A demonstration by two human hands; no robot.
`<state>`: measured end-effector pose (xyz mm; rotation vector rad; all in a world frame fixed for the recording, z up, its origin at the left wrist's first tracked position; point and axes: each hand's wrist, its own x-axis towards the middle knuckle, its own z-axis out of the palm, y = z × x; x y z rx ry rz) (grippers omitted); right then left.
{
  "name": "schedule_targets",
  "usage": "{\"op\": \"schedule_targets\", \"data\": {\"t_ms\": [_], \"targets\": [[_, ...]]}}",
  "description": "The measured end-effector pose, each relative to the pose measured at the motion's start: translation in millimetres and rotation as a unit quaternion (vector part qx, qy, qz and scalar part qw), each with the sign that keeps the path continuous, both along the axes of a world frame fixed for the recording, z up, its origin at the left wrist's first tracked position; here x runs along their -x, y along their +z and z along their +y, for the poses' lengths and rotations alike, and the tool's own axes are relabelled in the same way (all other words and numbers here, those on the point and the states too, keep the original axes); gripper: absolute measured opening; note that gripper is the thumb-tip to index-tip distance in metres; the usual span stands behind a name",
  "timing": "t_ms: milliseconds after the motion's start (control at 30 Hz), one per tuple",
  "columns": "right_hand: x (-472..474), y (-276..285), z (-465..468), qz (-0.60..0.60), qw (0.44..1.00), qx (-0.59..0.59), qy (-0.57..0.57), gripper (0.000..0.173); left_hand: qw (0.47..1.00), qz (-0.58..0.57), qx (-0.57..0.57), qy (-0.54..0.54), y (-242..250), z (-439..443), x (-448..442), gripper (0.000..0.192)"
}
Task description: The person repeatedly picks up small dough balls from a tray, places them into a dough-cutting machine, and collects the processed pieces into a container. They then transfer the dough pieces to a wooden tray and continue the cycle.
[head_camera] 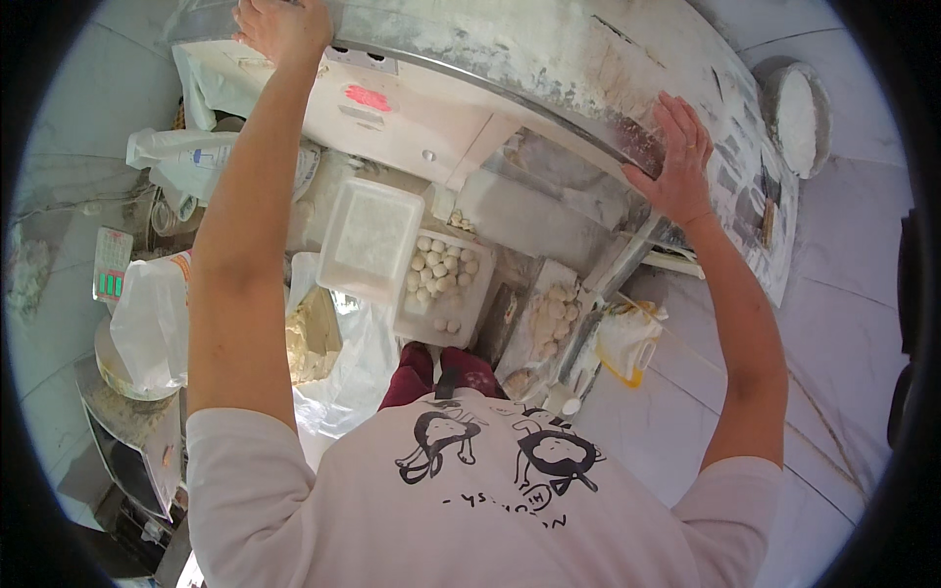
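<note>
My left hand [285, 28] is at the upper edge of the view, over the left end of a flour-dusted metal machine or worktop [470, 37]; its fingers are partly cut off, so what they touch is hidden. My right hand [678, 158] has its fingers spread at the worktop's right front edge, beside a dark floury patch, with nothing seen in it. Below, between my arms, a white plastic tray [481, 294] holds many round pale dough balls [435, 266]. An upturned or bare white tray [371, 239] overlaps its left side.
More dough balls [555, 312] lie on a floury board at the lower right. A bowl of white flour [798, 121] stands beyond the worktop's right end. At the left are plastic bags [151, 323] and a digital scale [112, 264]. A yellow-trimmed bag [628, 342] lies right of the board.
</note>
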<state>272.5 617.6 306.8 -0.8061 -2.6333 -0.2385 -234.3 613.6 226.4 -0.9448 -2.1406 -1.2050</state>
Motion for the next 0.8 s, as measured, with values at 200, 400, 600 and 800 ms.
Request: {"op": "schedule_targets", "data": {"t_ms": [200,400,600,800], "targets": [[6,0,3,0.000,1.000,-0.025,0.018,0.084,0.999,-0.001,0.031,0.013,19,-10,4,0.075],[-15,-14,12,-0.004,0.996,-0.065,0.066,0.080,0.986,-0.092,-0.091,-0.102,-51,-99,-38,0.056],[2,-15,5,0.043,0.972,-0.172,0.153,0.073,0.763,-0.517,0.388,-0.023,-343,-428,-196,0.057],[-36,-247,-179,0.054,0.981,0.126,0.136,0.068,0.404,-0.886,0.178,0.141,-395,-588,-347,0.010]]}}
